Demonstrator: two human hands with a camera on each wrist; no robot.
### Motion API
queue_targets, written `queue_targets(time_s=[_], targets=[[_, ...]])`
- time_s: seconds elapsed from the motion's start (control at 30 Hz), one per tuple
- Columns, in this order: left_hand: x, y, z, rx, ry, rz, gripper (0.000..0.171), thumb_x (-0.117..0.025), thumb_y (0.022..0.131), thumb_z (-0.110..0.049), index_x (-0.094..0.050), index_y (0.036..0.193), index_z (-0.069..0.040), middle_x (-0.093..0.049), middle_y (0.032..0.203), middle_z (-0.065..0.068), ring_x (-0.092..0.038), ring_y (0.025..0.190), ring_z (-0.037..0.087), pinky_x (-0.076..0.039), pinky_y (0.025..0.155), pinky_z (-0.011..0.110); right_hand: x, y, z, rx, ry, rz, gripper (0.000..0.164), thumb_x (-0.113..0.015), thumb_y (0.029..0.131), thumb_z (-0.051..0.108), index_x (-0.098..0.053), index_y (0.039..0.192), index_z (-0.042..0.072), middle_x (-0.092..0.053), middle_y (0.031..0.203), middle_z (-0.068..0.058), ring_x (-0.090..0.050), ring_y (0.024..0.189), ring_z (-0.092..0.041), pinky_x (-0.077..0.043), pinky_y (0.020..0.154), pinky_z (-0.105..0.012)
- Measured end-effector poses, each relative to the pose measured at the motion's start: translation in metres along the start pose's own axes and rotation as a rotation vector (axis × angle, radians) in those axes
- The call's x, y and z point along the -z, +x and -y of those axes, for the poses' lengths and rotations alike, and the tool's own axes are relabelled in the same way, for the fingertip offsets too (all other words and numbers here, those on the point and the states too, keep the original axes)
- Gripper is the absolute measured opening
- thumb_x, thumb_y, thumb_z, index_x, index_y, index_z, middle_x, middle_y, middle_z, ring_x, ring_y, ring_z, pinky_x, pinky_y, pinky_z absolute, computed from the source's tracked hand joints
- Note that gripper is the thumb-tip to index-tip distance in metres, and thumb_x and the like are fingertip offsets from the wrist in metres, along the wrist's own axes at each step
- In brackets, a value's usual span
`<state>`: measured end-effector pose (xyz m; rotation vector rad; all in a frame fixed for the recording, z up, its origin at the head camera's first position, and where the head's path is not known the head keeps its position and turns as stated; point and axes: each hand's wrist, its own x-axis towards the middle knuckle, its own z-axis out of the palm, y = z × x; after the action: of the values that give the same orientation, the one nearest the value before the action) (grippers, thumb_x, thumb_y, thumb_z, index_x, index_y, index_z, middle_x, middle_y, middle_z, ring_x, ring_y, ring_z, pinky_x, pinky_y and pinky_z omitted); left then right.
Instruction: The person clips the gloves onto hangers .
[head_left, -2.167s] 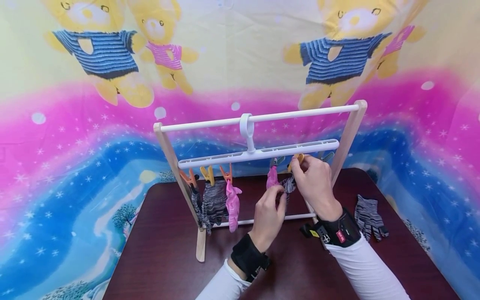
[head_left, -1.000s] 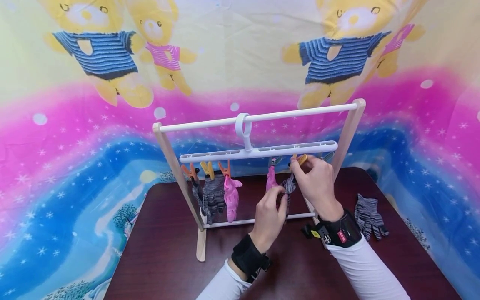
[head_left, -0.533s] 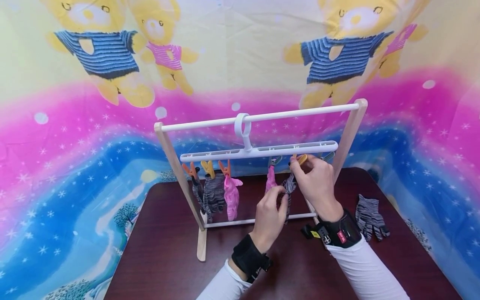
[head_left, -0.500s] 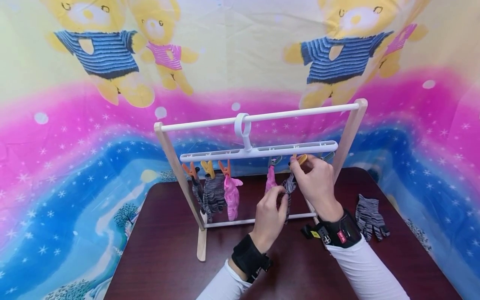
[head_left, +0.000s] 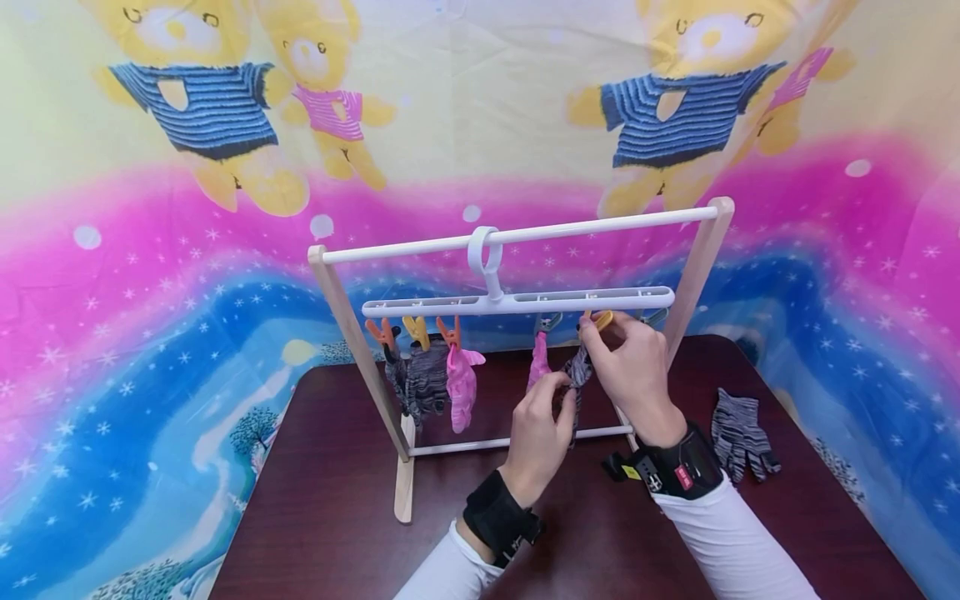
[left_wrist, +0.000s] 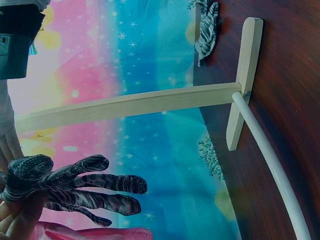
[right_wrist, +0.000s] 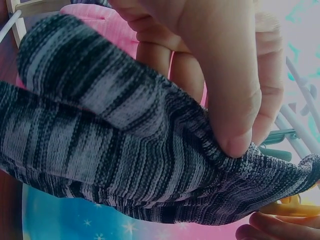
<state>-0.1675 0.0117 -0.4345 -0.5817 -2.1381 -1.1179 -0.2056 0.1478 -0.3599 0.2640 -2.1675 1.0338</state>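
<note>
In the head view my left hand (head_left: pixel 536 437) pinches a black-and-grey striped knit glove (head_left: pixel 578 367) between thumb and fingers. The right wrist view shows that thumb pressing the glove cloth (right_wrist: pixel 125 145) near its cuff. My right hand (head_left: pixel 633 367) pinches a yellow clothespin (head_left: pixel 603 319) just under the white hanger (head_left: pixel 577 300). The cuff reaches up to this clothespin, partly hidden by the fingers. In the left wrist view the glove's fingers (left_wrist: pixel 105 182) dangle freely. Left of it, a pink glove (head_left: pixel 539 360) hangs from a grey-green clothespin (head_left: pixel 549 322).
The hanger hooks over the top rod of a wooden stand (head_left: pixel 517 235). At its left end, orange and yellow clothespins hold striped gloves (head_left: pixel 427 375) and a pink glove (head_left: pixel 461 387). Another grey-green clothespin (head_left: pixel 657 317) hangs far right. One striped glove (head_left: pixel 741 435) lies on the dark table.
The hanger has levelled, its left end rising and lifting the gloves there slightly. The yellow clothespin has turned in my right hand. Both hands have stayed almost in place.
</note>
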Motion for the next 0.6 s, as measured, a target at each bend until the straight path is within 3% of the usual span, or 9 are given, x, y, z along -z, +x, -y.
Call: queue_targets(time_s=[0.2,0.6], targets=[[-0.0012,-0.0015,0.0018,0.012,-0.008,0.016,0.019,-0.065,0.098,-0.009,-0.061,0.116,-0.007,-0.071,0.102,0.007,-0.071,0.093,0.013,-0.060,0.083,0.027,-0.0003,-0.0031,-0.0016,-0.001,0.000,0.007,0.023,-0.069,0.094,0.027,-0.075,0.089,0.005,-0.077,0.078,-0.010,-0.066,0.063,-0.020,-0.042,0.056,-0.019],[-0.0003,-0.0034,0.0033,0.037,-0.053,0.050,0.021,-0.064,0.099,-0.012,-0.059,0.119,-0.008,-0.071,0.106,0.006,-0.072,0.093,0.012,-0.057,0.084,0.018,-0.0016,-0.0074,-0.0037,-0.004,-0.003,0.037,0.024,-0.068,0.095,0.029,-0.075,0.092,0.006,-0.077,0.079,-0.009,-0.069,0.067,-0.019,-0.049,0.059,-0.027]])
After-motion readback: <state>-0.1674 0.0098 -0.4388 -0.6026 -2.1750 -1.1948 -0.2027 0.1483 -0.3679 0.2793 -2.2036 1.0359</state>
